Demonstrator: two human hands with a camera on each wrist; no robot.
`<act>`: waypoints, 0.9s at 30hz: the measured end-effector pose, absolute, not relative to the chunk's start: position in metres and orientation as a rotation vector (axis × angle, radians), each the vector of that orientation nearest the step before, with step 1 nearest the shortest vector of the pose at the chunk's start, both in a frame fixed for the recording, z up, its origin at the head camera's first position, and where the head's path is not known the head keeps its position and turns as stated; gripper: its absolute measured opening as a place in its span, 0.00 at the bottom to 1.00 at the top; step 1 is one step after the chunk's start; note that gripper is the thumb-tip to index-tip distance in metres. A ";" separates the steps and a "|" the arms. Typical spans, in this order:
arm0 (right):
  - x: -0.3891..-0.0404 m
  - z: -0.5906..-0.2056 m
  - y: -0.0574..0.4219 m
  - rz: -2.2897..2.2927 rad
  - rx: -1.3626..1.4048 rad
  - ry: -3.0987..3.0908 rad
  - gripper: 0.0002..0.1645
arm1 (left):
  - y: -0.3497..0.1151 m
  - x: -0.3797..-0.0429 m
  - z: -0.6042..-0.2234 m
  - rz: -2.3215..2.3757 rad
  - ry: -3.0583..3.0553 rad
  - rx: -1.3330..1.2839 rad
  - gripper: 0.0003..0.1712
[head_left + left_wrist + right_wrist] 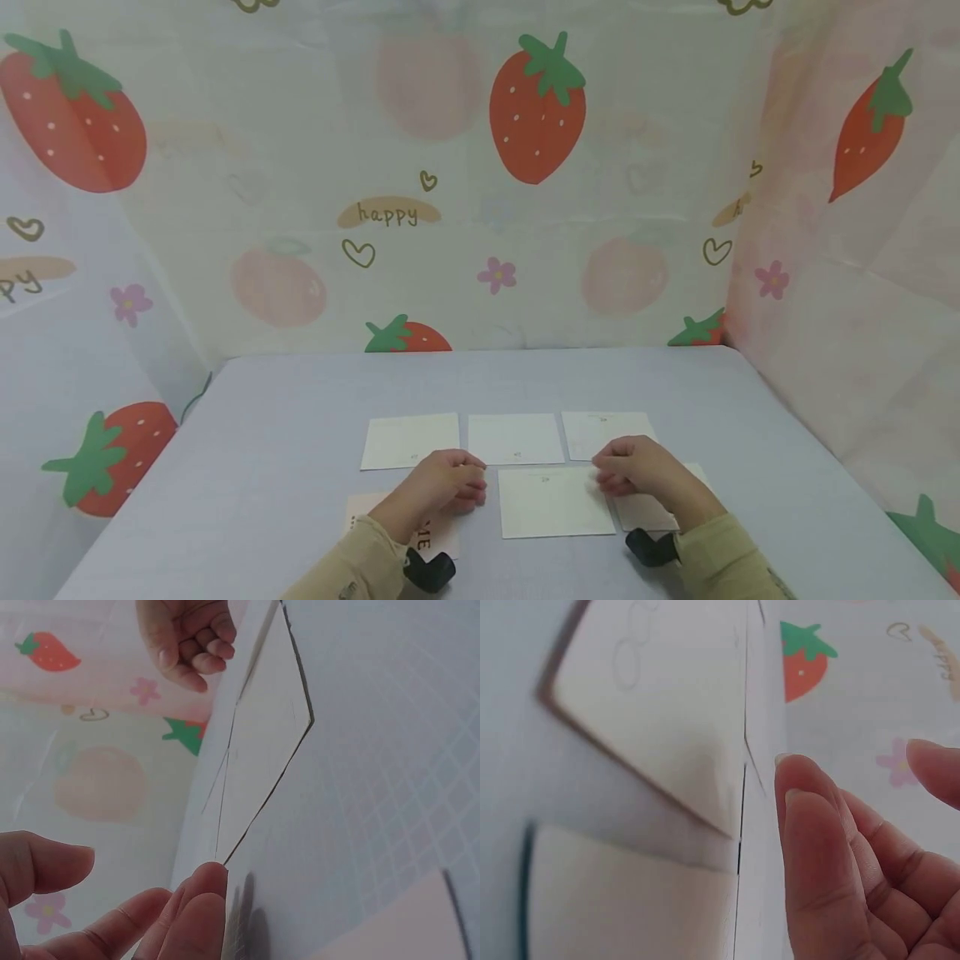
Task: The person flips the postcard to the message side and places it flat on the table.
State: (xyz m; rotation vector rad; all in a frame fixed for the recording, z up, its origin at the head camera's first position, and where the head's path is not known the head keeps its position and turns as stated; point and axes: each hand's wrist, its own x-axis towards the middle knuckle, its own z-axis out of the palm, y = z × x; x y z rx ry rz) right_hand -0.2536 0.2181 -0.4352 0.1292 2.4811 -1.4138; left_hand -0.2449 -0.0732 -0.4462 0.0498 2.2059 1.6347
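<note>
My left hand (448, 483) hovers over the pinkish card (442, 546) at the front left, which shows dark letters ending in "ME" and is partly covered by the hand. Its fingers are loosely bent, with nothing between thumb and fingers in the left wrist view. My right hand (647, 473) is over the front right card (643, 515), fingertips near the corner of the front middle card (555, 508). In the right wrist view its fingers (817, 862) are relaxed and hold nothing. A back row has a left card (408, 437), a middle card (516, 435) and a right card (600, 429).
The cards lie flat on a pale table (285, 417), with narrow gaps between most of them. A printed cloth with strawberries (537, 117) hangs behind and at both sides. Black wrist mounts (429, 572) sit below both hands. A thin dark cord (197, 398) is at the far left edge.
</note>
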 end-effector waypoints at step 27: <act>-0.268 -0.427 0.152 -1.505 -0.190 2.367 0.15 | -0.112 -0.239 -0.441 1.673 2.241 0.042 0.17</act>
